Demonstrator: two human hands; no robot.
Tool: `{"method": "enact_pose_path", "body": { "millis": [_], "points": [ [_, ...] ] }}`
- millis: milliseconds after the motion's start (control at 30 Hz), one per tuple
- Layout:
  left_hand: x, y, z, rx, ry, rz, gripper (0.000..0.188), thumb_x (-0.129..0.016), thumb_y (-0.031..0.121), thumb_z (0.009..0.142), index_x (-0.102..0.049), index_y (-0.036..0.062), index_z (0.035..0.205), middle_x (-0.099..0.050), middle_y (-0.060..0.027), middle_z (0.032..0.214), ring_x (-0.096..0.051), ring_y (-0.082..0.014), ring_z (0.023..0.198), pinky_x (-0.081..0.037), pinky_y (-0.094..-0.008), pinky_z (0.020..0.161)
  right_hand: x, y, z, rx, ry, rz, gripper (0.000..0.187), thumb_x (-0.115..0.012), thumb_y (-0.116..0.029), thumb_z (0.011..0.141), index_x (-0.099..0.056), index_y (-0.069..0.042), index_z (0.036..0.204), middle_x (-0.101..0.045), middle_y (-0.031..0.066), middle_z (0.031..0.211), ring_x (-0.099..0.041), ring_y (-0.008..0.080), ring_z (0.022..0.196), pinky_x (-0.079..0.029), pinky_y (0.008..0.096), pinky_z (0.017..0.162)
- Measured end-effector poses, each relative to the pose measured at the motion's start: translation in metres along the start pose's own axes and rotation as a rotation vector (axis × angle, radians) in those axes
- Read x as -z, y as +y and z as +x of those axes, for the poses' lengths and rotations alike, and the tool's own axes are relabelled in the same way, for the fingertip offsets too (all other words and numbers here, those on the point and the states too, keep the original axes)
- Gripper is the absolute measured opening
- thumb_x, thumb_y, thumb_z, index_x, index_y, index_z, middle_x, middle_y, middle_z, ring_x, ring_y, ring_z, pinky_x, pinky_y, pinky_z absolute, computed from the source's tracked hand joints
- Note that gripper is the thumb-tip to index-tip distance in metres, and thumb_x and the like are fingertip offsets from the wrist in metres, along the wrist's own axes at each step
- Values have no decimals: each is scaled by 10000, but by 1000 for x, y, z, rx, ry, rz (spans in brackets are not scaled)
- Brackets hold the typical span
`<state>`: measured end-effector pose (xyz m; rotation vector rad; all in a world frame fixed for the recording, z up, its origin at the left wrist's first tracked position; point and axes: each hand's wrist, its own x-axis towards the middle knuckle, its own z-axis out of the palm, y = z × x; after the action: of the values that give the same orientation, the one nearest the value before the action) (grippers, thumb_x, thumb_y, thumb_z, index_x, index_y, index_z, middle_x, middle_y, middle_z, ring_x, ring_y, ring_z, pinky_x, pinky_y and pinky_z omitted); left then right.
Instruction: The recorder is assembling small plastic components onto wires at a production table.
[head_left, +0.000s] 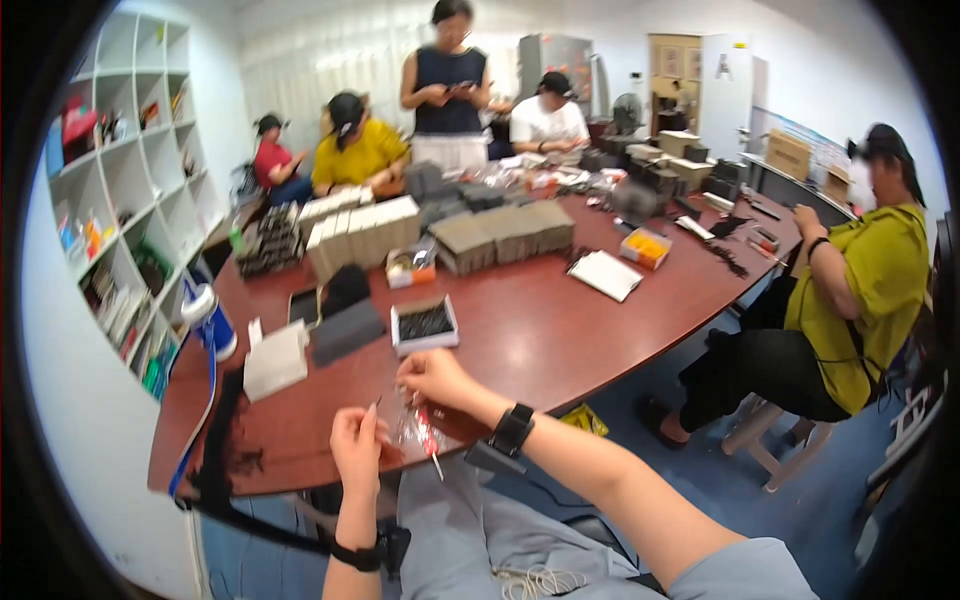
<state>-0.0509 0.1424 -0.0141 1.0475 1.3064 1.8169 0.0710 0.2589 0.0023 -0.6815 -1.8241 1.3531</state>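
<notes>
Clear plastic bag [407,434] with red-and-white item [425,430] at near table edge, just below right hand [437,382], right of left hand [358,445].
Bag's upper end runs up to right fingertips, partly covered by that hand; white stick [437,466] points down toward lap. Open white box [424,326] of small black pieces just beyond right hand; dark grey sheet [347,333] and beige sheet [276,362] farther left; grey stacks [500,236] behind. Left thumb and fingers pinched on thin dark piece [378,402], detail blurred. Right fingers curled, tips together; can't tell if they grip the bag.
</notes>
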Motion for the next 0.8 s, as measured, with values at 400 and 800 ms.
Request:
{"method": "enact_pose_path", "body": {
  "millis": [400,800],
  "points": [
    [-38,6,6,-15,-96,-159,110,-521,141,835,-440,76,798,-530,-20,637,-453,-45,484,-355,-146,428,36,-11,-13,-176,-2,373,130,-515,-88,817,-466,19,874,-603,132,806,-616,174,672,-499,244,511],
    [-37,-3,8,-33,-113,-123,86,-510,103,835,-439,67,805,-525,-21,629,-456,-52,486,-367,-152,437,42,-15,-24,-187,-1,278,176,-583,-72,773,-466,5,880,-591,85,791,-613,156,726,-489,220,538]
  ]
}}
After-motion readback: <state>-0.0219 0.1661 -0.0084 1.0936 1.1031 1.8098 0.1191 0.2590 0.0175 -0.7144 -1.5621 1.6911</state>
